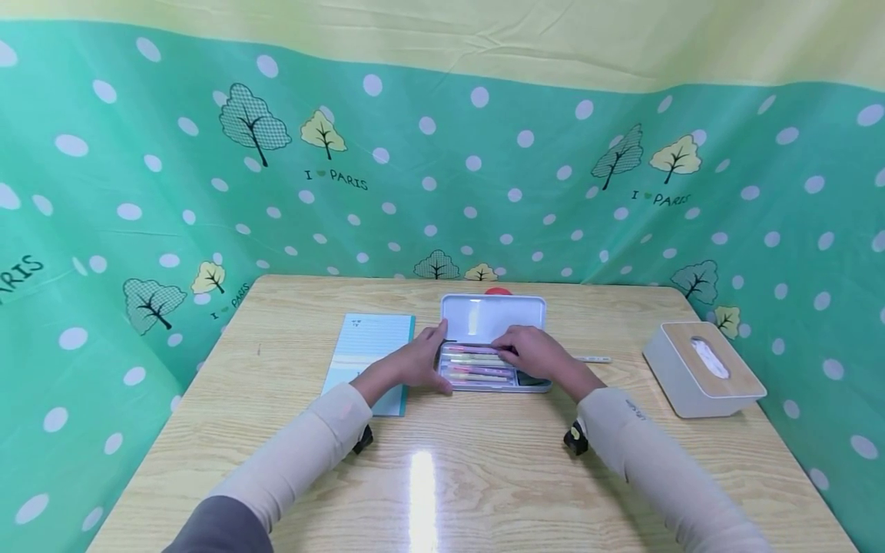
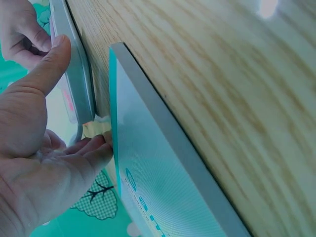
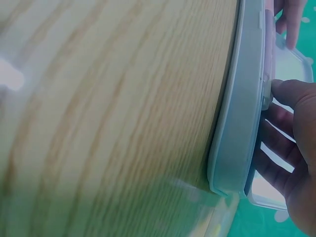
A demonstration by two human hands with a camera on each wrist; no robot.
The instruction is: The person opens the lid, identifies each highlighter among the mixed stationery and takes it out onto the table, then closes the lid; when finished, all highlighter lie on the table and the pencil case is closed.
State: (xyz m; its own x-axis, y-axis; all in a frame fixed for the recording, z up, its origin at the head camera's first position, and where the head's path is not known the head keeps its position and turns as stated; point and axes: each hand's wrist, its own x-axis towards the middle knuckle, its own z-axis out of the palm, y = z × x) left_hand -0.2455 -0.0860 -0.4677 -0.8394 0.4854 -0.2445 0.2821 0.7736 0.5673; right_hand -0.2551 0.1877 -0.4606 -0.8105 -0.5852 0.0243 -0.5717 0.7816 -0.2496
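An open pencil case point(image 1: 494, 389) with a white lid point(image 1: 459, 315) raised at the back lies on the table. Several pastel pens point(image 1: 480, 376) lie side by side in it. My left hand point(image 1: 418, 359) is at its left end, thumb along the front wall and fingers stretched toward the lid's corner. My right hand point(image 1: 535, 353) reaches in from the right with curled fingers, thumb and forefinger at the end of a pen point(image 3: 268, 74) in the back row. Part of that pen's end is hidden by the fingers. A dark item point(image 1: 532, 379) sits in the right compartment.
A light blue lined notepad point(image 1: 366, 346) lies left of the case, under the left wrist. A white pen point(image 1: 593, 359) lies to the right. Farther right stands a tissue box point(image 1: 698, 376) with a wooden top. A red object point(image 1: 498, 291) shows behind the lid.
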